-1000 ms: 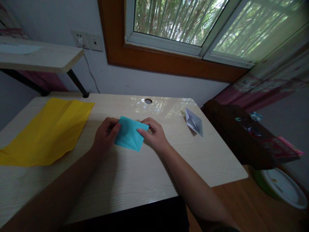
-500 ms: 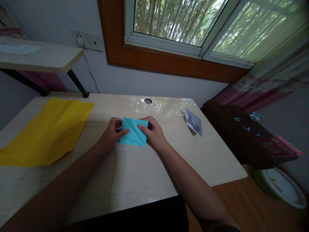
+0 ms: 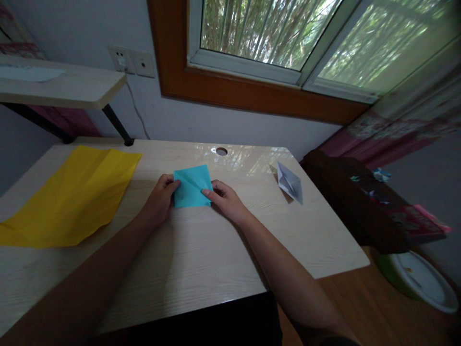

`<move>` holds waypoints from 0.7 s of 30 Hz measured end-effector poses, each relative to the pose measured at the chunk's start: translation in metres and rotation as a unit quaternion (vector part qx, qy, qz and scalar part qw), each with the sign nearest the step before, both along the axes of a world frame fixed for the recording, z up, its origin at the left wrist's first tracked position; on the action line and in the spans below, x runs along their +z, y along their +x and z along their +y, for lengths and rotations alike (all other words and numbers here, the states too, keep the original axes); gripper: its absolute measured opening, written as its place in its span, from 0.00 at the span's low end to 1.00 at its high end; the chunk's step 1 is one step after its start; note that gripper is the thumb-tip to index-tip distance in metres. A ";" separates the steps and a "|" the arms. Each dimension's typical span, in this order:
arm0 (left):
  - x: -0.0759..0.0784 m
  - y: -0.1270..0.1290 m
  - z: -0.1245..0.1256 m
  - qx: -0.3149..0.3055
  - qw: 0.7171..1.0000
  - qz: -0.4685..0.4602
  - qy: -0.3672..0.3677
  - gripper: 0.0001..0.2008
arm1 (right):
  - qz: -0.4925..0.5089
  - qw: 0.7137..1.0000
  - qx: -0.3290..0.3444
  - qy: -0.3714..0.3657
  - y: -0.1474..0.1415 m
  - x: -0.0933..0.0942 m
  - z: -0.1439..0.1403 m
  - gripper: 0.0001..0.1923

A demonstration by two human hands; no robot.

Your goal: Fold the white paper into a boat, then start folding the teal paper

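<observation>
A light-blue square of folded paper (image 3: 191, 187) with crease lines is held up over the pale wooden desk (image 3: 216, 259). My left hand (image 3: 161, 197) pinches its left edge, thumb on the face toward me. At the opposite edge my right hand (image 3: 225, 197) grips the paper, its thumb lying on the lower right part. The fingers behind the sheet are hidden. To the right on the desk stands a folded white paper shape (image 3: 290, 182), apart from both hands.
A large yellow sheet (image 3: 75, 197) lies on the desk's left side. A raised shelf (image 3: 82, 86) on black legs is at the back left. Near the back edge is a round cable hole (image 3: 221, 151). Beyond the desk's right edge is a dark wooden cabinet (image 3: 334, 192).
The blue paper has turned and shifted a little left and away from me. My left thumb has moved out to its left edge; my right thumb now sits nearer the right edge.
</observation>
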State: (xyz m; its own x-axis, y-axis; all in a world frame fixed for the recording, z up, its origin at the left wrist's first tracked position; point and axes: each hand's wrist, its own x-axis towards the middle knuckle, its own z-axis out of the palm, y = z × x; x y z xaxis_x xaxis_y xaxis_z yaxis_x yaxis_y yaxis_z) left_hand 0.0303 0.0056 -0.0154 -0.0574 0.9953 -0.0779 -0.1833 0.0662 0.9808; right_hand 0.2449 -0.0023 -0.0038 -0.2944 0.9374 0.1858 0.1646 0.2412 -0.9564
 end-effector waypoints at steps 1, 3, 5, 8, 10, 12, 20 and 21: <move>0.001 0.001 -0.001 -0.001 1.000 -0.009 -0.008 0.11 | 0.010 1.000 -0.010 -0.006 0.000 0.000 0.001 0.18; 0.004 0.002 -0.002 -0.003 1.000 -0.025 -0.017 0.12 | 0.027 0.999 -0.031 -0.015 0.001 -0.002 0.003 0.18; 0.007 0.003 -0.004 -0.005 0.999 -0.030 -0.019 0.13 | 0.037 0.998 -0.047 -0.018 0.002 -0.004 0.006 0.18; 0.011 0.005 -0.006 -0.012 0.999 -0.040 -0.023 0.15 | 0.054 0.996 -0.067 -0.002 0.003 -0.007 0.009 0.16; 0.014 0.006 -0.007 -0.023 0.998 -0.051 -0.032 0.16 | 0.065 0.996 -0.067 0.011 0.004 -0.007 0.011 0.16; 0.016 0.006 -0.007 -0.041 0.996 -0.063 -0.044 0.15 | 0.072 0.996 -0.059 0.016 0.004 -0.008 0.011 0.15; 0.015 0.002 -0.003 -0.015 0.990 -0.125 -0.060 0.15 | 0.069 0.996 -0.013 0.051 0.002 -0.010 0.008 0.18; 0.015 0.002 -0.003 -0.012 0.990 -0.127 -0.057 0.15 | 0.058 0.997 -0.006 0.059 0.002 -0.010 0.008 0.19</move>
State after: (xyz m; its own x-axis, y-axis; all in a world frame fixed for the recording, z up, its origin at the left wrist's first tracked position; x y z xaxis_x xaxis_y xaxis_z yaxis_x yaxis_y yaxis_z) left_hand 0.0320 0.0029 -0.0004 0.0025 0.9801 -0.1985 -0.4198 0.1812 0.8894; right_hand 0.2473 0.0052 -0.0138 -0.2544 0.9101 0.3271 0.0586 0.3521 -0.9341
